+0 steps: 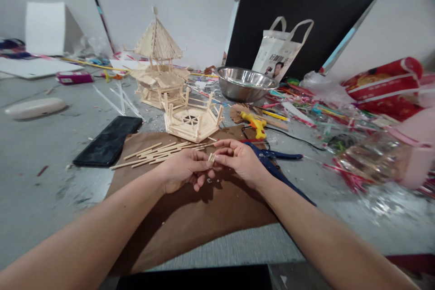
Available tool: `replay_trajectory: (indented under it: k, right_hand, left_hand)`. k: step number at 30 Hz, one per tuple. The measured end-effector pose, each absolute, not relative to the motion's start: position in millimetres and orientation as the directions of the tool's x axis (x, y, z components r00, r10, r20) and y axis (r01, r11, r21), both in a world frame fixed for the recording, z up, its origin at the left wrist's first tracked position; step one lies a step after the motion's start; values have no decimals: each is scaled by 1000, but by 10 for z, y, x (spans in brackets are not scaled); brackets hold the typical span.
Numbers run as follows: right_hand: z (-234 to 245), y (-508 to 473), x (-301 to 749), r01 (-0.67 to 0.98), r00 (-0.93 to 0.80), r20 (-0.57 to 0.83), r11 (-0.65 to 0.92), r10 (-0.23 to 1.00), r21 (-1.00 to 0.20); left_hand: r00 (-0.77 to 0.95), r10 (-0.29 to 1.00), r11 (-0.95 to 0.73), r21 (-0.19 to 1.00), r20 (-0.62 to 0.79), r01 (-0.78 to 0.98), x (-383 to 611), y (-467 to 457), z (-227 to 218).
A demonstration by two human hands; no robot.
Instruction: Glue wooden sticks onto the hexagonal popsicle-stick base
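Observation:
Between the fingertips of both hands are a few short wooden stick pieces [211,157]. My left hand [186,168] pinches them from the left, and my right hand [239,162] pinches them from the right. Just beyond the hands, long thin wooden sticks [152,154] lie in a loose pile on a brown sheet [190,222]. Behind the pile stands a low hexagonal stick frame [193,122] with upright corner posts. Farther back is a stick-built pavilion model [158,63] with a pointed roof. Fingers partly hide the short pieces.
A black phone [108,141] lies at the left. Blue-handled pliers [277,163] and a yellow glue gun [255,124] are right of the hands. Behind are a steel bowl [246,84] and a white bag [278,52]. A pink-lidded clear bottle [384,154] lies among scraps at the right.

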State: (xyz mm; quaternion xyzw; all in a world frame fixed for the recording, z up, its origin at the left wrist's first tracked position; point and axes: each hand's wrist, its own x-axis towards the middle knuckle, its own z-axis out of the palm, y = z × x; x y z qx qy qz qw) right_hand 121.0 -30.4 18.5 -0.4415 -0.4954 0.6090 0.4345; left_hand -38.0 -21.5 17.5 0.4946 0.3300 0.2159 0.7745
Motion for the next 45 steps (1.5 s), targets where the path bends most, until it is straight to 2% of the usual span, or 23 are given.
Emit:
replay_trajectory:
  k: [12, 25, 35, 40, 45]
  right_hand:
    - [199, -247, 1278, -157, -139, -126, -148, 982, -977]
    - [427, -163, 1612, -152, -19, 23, 19, 1000, -988]
    - [275, -229, 1417, -109, -159, -43, -60, 986, -992]
    - [215, -268, 1285, -78, -201, -111, -129, 973, -989]
    - [187, -284, 1231, -61, -199, -83, -97, 977, -993]
  left_hand:
    - [683, 656, 476, 878, -323, -42, -401, -184, 155]
    - [564, 741, 409, 911, -364, 50, -382, -213, 207]
    - [483, 809, 308, 942, -335, 137, -351, -233, 220]
    - [510, 793, 293, 943, -332, 158, -346, -239, 210]
    - [551, 774, 256, 950, -313, 180, -329, -250, 192]
